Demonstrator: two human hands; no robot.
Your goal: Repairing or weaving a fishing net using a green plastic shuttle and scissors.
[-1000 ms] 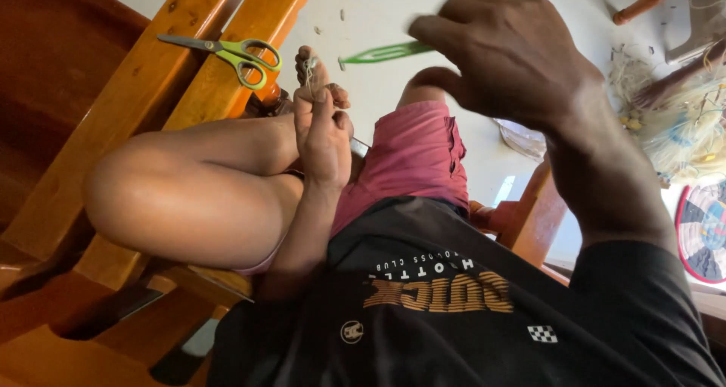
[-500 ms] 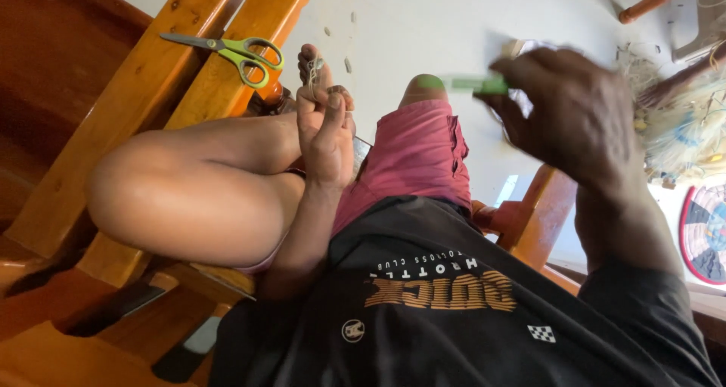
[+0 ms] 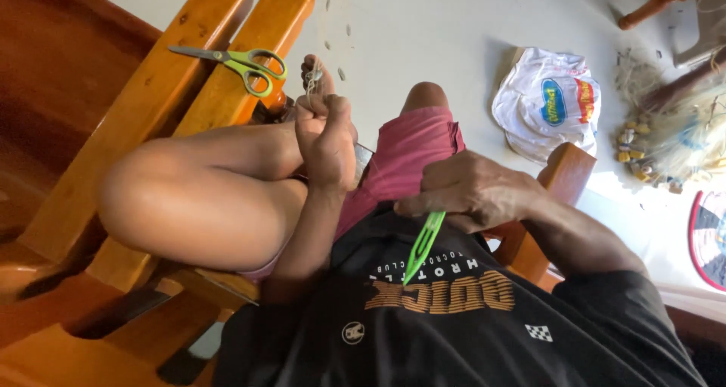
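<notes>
My right hand (image 3: pixel 473 190) pinches a green netting needle (image 3: pixel 423 245), its tip hanging below my fingers against the shirt (image 3: pixel 454 319). My left hand (image 3: pixel 327 133) is clenched on thin twine (image 3: pixel 311 80) running to my toes. The needle looks light, stiff and slick, so I'd grip mid-shaft; the twine is soft.

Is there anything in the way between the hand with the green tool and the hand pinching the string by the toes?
Nothing visible blocks it. The right hand holds the green netting needle near the chest; the left hand pinches the string by the toes. Between them are only the red shorts.
</notes>
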